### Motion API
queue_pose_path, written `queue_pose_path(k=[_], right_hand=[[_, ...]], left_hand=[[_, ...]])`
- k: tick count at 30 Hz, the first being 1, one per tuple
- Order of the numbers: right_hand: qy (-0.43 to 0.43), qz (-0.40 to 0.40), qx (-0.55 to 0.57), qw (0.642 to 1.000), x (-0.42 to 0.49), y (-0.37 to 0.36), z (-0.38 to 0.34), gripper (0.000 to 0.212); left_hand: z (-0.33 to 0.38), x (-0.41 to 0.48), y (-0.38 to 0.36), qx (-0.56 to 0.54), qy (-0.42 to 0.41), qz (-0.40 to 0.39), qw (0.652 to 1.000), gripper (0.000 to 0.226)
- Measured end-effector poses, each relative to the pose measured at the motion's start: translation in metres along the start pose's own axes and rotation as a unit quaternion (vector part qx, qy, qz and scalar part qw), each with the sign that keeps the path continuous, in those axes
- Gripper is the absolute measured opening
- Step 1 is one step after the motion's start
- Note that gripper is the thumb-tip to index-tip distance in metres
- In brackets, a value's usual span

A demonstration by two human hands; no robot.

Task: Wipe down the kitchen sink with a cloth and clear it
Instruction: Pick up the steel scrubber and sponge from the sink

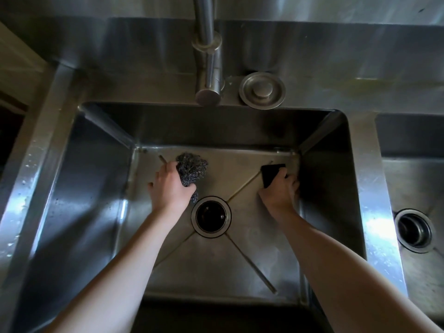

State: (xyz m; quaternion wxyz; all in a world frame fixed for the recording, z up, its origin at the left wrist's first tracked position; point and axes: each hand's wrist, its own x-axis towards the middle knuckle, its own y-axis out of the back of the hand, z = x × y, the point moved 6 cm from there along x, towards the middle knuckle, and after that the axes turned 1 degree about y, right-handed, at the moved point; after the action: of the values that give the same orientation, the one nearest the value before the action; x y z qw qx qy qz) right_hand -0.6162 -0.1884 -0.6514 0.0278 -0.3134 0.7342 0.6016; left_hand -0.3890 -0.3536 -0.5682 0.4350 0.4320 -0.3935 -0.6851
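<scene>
Both my arms reach down into a deep stainless steel sink (91, 179). My left hand (169, 188) grips a grey steel wool scrubber (192, 170) on the sink floor, left of the round drain (211, 216). A thin stick-like thing (163, 159) pokes out past my left fingers. My right hand (280, 192) is closed on a black sponge (270, 174) near the back right corner of the sink floor. The rest of the sink floor holds nothing else that I can see.
A steel faucet (207, 68) hangs over the back rim, with a round steel cap (262, 90) beside it. A second sink basin (413, 188) with its own drain (414, 230) lies to the right, past a wet divider (370, 188).
</scene>
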Motion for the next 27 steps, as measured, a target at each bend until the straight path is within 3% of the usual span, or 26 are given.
queue_pose_path(k=[9, 17, 27], right_hand=[[0.042, -0.012, -0.077, 0.996, 0.000, -0.006, -0.005, 0.074], [0.046, 0.012, -0.029, 0.998, 0.001, -0.009, -0.013, 0.079], [0.096, 0.004, -0.063, 0.993, -0.009, -0.005, -0.025, 0.073]], left_hand=[[-0.017, -0.010, 0.011, -0.010, 0.017, 0.017, 1.000, 0.060], [-0.032, -0.007, 0.020, -0.006, 0.027, 0.029, 0.999, 0.060], [-0.044, -0.013, 0.039, -0.012, 0.035, 0.027, 0.999, 0.058]])
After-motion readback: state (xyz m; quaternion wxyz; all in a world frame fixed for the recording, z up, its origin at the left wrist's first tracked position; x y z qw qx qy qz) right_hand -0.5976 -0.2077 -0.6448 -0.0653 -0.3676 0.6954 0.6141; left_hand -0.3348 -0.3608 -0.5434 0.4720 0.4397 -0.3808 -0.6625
